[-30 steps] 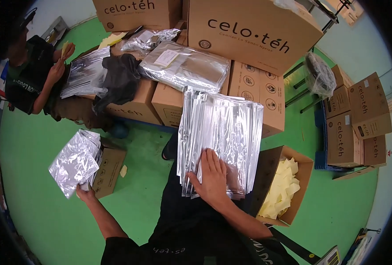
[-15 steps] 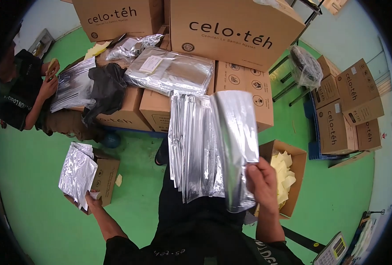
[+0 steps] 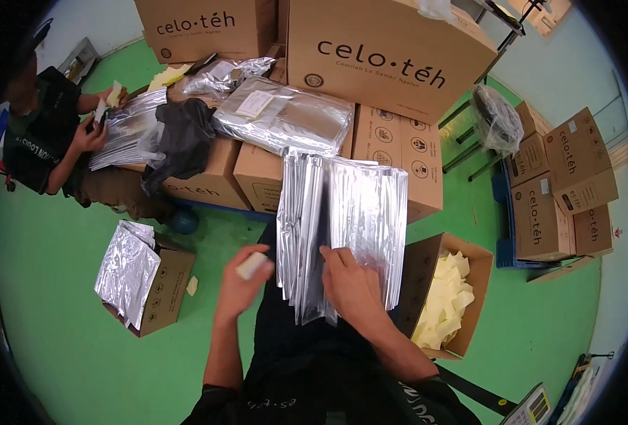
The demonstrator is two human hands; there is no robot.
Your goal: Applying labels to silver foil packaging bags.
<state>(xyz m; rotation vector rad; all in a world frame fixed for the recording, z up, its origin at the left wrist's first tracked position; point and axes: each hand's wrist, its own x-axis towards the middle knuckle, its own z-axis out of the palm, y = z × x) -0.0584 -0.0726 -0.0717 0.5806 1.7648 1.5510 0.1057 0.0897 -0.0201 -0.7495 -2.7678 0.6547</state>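
Observation:
A pile of flat silver foil pouches point(image 3: 370, 205) lies over my lap, its long edges fanned out towards the left. My right hand point(image 3: 356, 287) is on the pile, with bent fingers pinching the edge of a pouch near the gap between the fanned part and the flat part. Left of the pile, my left hand point(image 3: 236, 290) is raised and somewhat blurred. Between its fingers and thumb it grips a small cream-coloured, roll-like piece point(image 3: 251, 265). More foil pouches point(image 3: 126, 273) lie over the top of an open carton point(image 3: 168, 290) at the left.
At the right stands an open carton point(image 3: 484, 283) full of pale yellow paper pieces point(image 3: 445, 301). Ahead, stacked cartons point(image 3: 392, 57) carry a wrapped foil bundle point(image 3: 285, 117) and a black plastic bag point(image 3: 186, 134). A co-worker point(image 3: 52, 134) handles paper at the left. A scale point(image 3: 533, 407) sits lower right.
My left hand has come from the left carton towards the pile, leaving pouches on that carton. The pouch my right hand held up is now down on the pile, and that hand has moved left.

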